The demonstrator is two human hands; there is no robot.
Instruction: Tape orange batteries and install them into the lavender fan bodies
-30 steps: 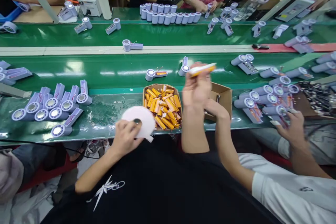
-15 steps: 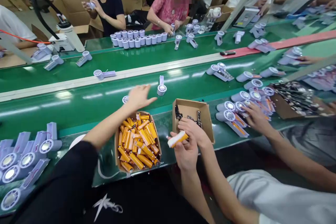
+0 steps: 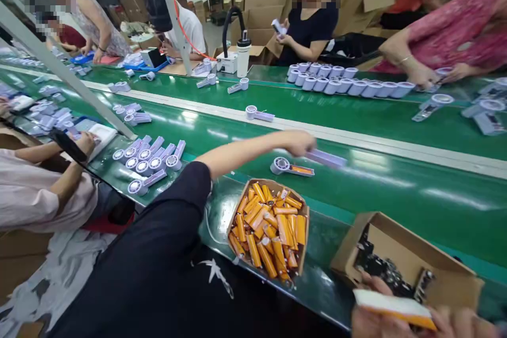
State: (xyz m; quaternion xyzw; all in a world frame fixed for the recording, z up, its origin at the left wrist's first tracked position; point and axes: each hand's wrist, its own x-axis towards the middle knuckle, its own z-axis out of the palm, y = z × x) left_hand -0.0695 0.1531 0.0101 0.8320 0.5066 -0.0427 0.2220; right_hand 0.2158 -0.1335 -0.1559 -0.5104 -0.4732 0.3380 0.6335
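My left hand point(image 3: 300, 142), at the end of a black sleeve, reaches out over the green conveyor belt. Its fingers are closed round a lilac handheld fan housing point(image 3: 328, 159), whose long handle sticks out to the right, blurred; the rest is covered by the hand. Just below lies a second fan housing point(image 3: 281, 166) with an orange battery in its handle. Nearer to me stands a cardboard box point(image 3: 233, 245) full of orange wrapped batteries point(image 3: 269, 227). My right hand is out of view.
At bottom right, a neighbour's hands point(image 3: 380, 322) hold a battery with a white pad point(image 3: 396, 303) beside a carton point(image 3: 447, 253) of black parts. Several fan housings point(image 3: 148, 161) lie to the left. A slanted metal post point(image 3: 71, 58) crosses there. Co-workers line the far side.
The view has swung left. My left hand, spread above the belt before, has closed on a fan housing. The neighbour's hands and the parts carton have shifted toward the bottom right.
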